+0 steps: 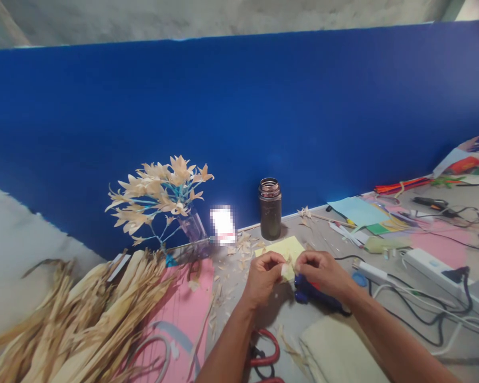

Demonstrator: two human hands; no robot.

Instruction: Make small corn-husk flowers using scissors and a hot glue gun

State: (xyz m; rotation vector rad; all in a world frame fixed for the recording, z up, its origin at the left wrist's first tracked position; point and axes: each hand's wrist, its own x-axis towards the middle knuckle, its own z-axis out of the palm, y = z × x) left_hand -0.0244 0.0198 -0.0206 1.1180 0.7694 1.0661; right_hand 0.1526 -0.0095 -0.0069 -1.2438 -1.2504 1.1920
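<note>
1. Far left, we note pale husk flowers (159, 186) leaning out of a clear cup (193, 226); a knock could tip it, as the blooms look top-heavy.
2. Near left, dried husks (96, 324) overlap a pink sheet (187, 298). Loose strips could snag a passing sleeve.
3. Scraps (243, 244) litter the table left of centre; a small part dropped here could be lost among them.
4. Our left hand (263, 279) pinches a small pale piece (289, 266), held above the front of a yellow paper (289, 246). Too hard a pull could tear it, if it is as thin as it looks.
5. Red handles (277, 348) lie near, below the hands. Beyond, a dark bottle (271, 218) stands uncapped; an elbow or cable tug could spill any contents.
6. Our right hand (321, 272) appears to pinch the piece's right side; its fingertips partly hide the contact. A dark blue tool (301, 295) lies just beneath, liable to be bumped.
7. Right, cables (469, 298) tangle round a power strip (431, 266); the forearm could catch one.
</note>
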